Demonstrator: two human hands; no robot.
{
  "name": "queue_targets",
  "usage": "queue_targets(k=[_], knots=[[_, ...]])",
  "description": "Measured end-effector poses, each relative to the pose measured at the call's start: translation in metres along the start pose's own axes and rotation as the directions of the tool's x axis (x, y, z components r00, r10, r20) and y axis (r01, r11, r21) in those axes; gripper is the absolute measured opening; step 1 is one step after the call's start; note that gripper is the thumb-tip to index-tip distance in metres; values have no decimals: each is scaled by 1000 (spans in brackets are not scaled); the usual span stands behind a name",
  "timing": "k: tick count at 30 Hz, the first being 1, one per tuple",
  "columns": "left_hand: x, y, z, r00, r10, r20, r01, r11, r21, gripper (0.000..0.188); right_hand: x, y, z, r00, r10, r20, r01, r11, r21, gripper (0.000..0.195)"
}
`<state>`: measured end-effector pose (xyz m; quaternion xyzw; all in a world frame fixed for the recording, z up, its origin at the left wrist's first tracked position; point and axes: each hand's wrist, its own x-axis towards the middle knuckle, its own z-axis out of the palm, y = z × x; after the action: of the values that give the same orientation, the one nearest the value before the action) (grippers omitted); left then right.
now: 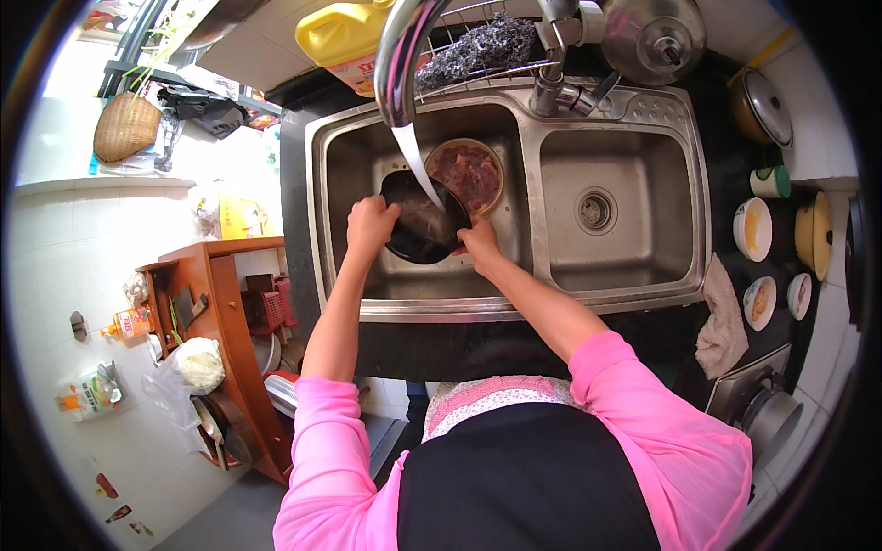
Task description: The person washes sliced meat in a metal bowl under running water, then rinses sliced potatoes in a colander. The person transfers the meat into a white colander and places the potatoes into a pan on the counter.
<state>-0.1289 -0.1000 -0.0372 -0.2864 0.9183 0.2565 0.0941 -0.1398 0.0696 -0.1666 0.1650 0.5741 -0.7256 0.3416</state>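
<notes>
Both hands hold a dark, glossy bowl (415,241) tilted in the left basin (448,284) of a stainless steel double sink. My left hand (372,224) grips its left rim, and the fingers of my right hand (480,242) pinch the right edge. From the curved chrome spout (396,82) a stream of water (415,158) runs into the bowl. Just behind it, on the basin floor, a round dish (501,186) holds reddish raw meat (467,171) in liquid. The bowl overlaps part of that dish from my view.
On the right is a second basin (613,258) with a drain strainer. Behind the sink stand a yellow jug (337,41) and a wire rack (482,79). Small bowls (752,231), a cloth (722,324) and a stove (723,392) line the right; a wooden cabinet (238,344) stands left.
</notes>
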Motion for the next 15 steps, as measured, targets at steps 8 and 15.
queue_targets(k=[8,15], knots=[[-38,-45,22,951,-223,216,311,671,-674,19,-24,-18,-6,896,-431,-108,269,719,-640,54],[-18,-46,61,960,-198,198,272,495,-825,10,-13,-35,-26,829,-558,-33,407,644,-648,57]])
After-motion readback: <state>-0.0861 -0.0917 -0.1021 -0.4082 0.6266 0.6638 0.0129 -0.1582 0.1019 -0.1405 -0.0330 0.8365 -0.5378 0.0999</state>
